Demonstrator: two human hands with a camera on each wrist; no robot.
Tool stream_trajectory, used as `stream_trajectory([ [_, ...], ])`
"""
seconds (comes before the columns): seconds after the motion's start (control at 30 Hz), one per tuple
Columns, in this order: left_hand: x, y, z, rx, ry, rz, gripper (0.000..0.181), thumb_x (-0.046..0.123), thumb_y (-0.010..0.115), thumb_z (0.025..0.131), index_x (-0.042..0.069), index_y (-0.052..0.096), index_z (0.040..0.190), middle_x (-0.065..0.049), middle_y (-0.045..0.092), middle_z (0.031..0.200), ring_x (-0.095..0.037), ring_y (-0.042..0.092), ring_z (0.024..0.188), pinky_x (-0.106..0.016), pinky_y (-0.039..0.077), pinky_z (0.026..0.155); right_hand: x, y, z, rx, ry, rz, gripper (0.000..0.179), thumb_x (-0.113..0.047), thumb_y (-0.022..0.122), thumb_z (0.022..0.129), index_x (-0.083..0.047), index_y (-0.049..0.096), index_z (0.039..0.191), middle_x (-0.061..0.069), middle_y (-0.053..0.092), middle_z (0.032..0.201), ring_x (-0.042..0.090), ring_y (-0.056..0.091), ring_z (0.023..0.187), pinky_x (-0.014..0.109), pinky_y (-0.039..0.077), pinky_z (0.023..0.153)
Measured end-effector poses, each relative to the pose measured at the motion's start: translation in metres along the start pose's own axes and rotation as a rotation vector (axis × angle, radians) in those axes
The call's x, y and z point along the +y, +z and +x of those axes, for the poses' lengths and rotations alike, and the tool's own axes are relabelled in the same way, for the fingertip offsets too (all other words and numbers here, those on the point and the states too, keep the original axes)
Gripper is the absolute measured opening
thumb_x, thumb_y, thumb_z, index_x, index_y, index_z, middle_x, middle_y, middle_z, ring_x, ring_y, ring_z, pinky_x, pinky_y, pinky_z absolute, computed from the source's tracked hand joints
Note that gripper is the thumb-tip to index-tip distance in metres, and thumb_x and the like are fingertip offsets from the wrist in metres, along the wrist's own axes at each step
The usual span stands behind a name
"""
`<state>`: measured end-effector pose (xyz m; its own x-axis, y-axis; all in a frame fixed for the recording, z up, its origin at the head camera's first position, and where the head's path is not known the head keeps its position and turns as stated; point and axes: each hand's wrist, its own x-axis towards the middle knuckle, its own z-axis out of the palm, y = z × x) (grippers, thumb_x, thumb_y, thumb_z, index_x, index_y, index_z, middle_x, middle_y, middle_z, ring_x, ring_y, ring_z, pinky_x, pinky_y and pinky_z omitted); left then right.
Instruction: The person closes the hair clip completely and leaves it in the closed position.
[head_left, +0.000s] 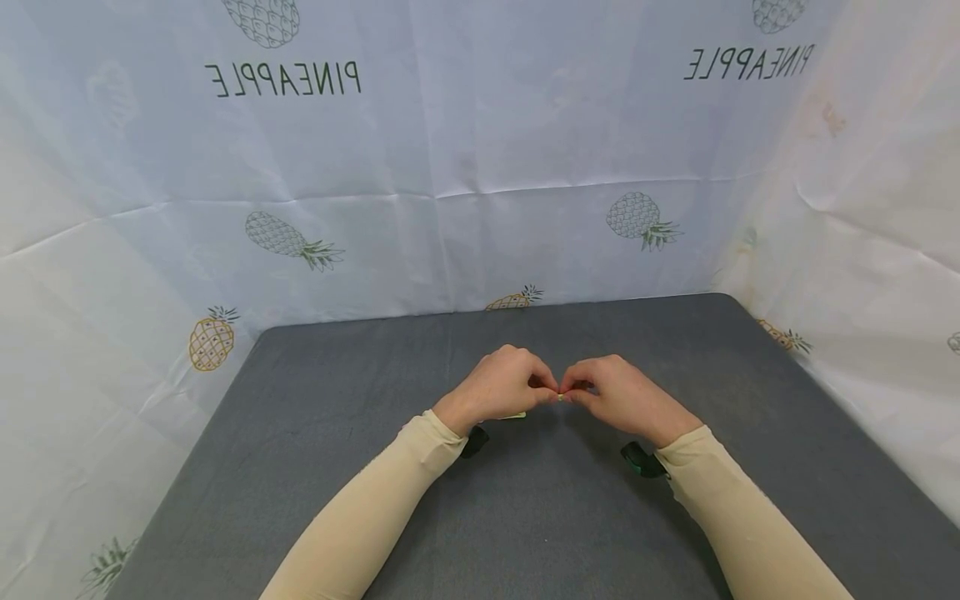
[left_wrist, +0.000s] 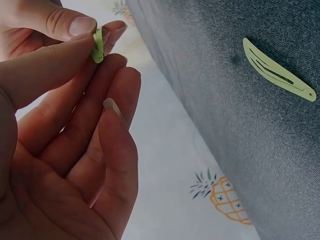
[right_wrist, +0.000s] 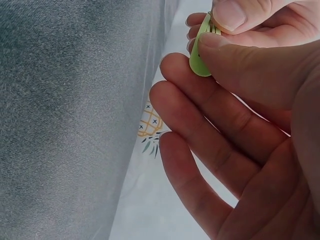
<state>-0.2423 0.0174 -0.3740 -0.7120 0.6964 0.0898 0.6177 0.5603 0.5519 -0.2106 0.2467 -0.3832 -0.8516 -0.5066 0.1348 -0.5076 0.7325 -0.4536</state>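
Both hands meet above the grey table, pinching one small light-green snap hair clip (right_wrist: 201, 64) between them. My right hand (head_left: 626, 395) holds its wide rounded end between thumb and forefinger, the other fingers loosely bent. At the narrow end, my left hand (head_left: 501, 385) pinches the clip with thumb and index finger. Fingertips cover much of the clip's middle. A second light-green hair clip (left_wrist: 280, 75) lies flat on the table in the left wrist view; in the head view it is partly hidden beneath the left hand.
The grey cloth-covered table (head_left: 315, 417) reaches back to a white curtain (head_left: 450, 242) printed with pineapples, which also hangs along both sides. Dark wrist-worn devices show under both sleeves, one of them a black piece (head_left: 643, 460) at the right wrist.
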Motion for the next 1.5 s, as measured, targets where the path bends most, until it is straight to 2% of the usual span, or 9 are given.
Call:
stream_trajectory([
  [0.2,-0.001,0.003,0.0,-0.009,-0.011,-0.002,0.011,0.022,0.077,0.103,0.02,0.088,0.105,0.004,0.082,0.09,-0.006,0.063,0.058,-0.024,0.05,0.057,0.001,0.002,0.001,-0.021,0.012,0.008,0.015,-0.007,0.075,0.101,-0.02,0.082,0.103,-0.005,0.08,0.098,0.003,0.068,0.084,0.03,0.058,0.076],
  [0.4,-0.003,0.006,0.002,-0.023,-0.026,0.006,0.011,0.024,0.077,0.103,0.021,0.087,0.105,0.01,0.079,0.089,-0.004,0.063,0.063,-0.023,0.051,0.059,0.001,0.002,0.002,-0.038,0.016,0.022,0.017,-0.007,0.074,0.101,-0.022,0.082,0.103,-0.007,0.08,0.099,0.002,0.069,0.083,0.028,0.057,0.075],
  [0.53,-0.004,0.008,0.003,-0.035,-0.038,0.01,0.011,0.025,0.077,0.103,0.021,0.087,0.105,0.01,0.08,0.091,-0.002,0.065,0.067,-0.022,0.053,0.062,0.002,0.003,0.002,-0.046,0.019,0.027,0.017,-0.007,0.074,0.101,-0.022,0.082,0.104,-0.005,0.081,0.1,0.001,0.068,0.082,0.028,0.056,0.073],
  [0.83,-0.008,0.02,0.006,-0.067,-0.051,0.055,0.009,0.025,0.078,0.102,0.023,0.086,0.1,0.015,0.077,0.087,-0.001,0.064,0.067,-0.021,0.052,0.062,0.003,0.004,0.003,-0.043,0.032,0.022,0.018,-0.008,0.074,0.102,-0.024,0.082,0.102,-0.011,0.079,0.097,0.001,0.064,0.077,0.027,0.054,0.071],
  [1.27,-0.013,0.029,0.008,-0.074,-0.061,0.102,0.008,0.024,0.079,0.101,0.023,0.086,0.095,0.012,0.076,0.086,-0.003,0.062,0.065,-0.021,0.051,0.061,0.002,0.004,0.004,-0.052,0.043,0.005,0.009,-0.015,0.077,0.101,-0.021,0.083,0.105,-0.006,0.079,0.097,0.002,0.065,0.08,0.031,0.056,0.074],
  [1.5,-0.014,0.029,0.002,-0.058,-0.089,0.116,0.01,0.024,0.079,0.101,0.023,0.086,0.095,0.011,0.076,0.084,-0.004,0.06,0.064,-0.022,0.049,0.06,-0.001,0.007,0.006,-0.078,0.042,0.016,0.008,-0.016,0.076,0.102,-0.02,0.083,0.106,-0.006,0.079,0.098,0.003,0.066,0.081,0.031,0.057,0.075],
])
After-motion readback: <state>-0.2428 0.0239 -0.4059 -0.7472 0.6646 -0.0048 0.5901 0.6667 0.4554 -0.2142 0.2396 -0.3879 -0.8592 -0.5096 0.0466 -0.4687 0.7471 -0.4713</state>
